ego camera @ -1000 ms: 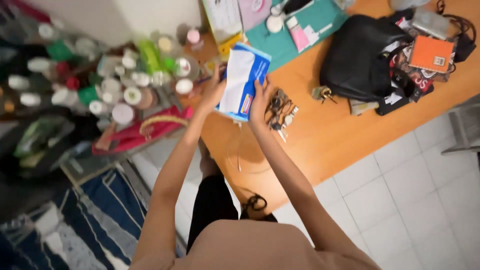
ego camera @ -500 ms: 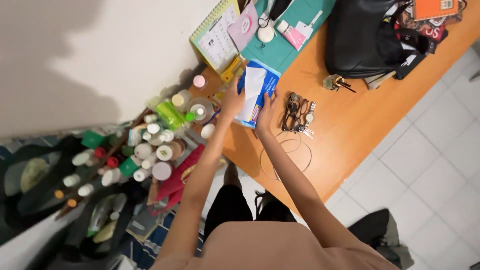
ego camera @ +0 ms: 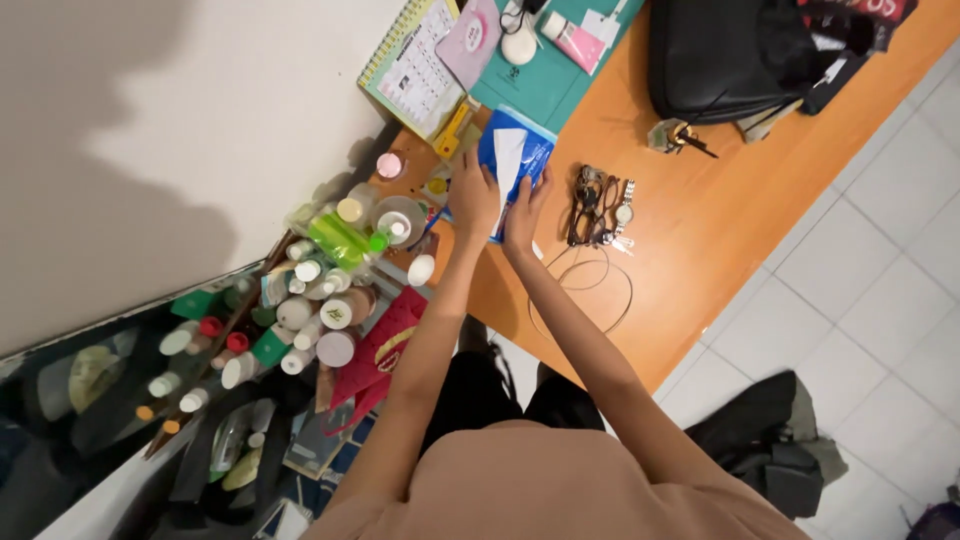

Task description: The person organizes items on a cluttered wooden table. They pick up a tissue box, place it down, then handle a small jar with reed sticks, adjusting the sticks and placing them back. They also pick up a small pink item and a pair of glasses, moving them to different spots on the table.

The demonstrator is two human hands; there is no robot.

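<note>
Presently both hands grip a blue and white packet (ego camera: pixel 512 158) in the upper centre of the frame, over the orange desk (ego camera: pixel 700 240). Left hand (ego camera: pixel 473 200) clasps its left edge, fingers curled; right hand (ego camera: pixel 524 203) closes on the lower right edge. Both forearms extend straight up from the bottom centre. Just right lie keys and a watch (ego camera: pixel 600 208); bottles (ego camera: pixel 330 270) crowd the left.

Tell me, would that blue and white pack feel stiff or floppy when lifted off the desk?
Probably floppy: the pack looks like a soft pouch, creased under the left hand and right hand. Likely light for its size. Its glossy skin might be a little slippery. It lies flat, so rolling seems unlikely.
</note>
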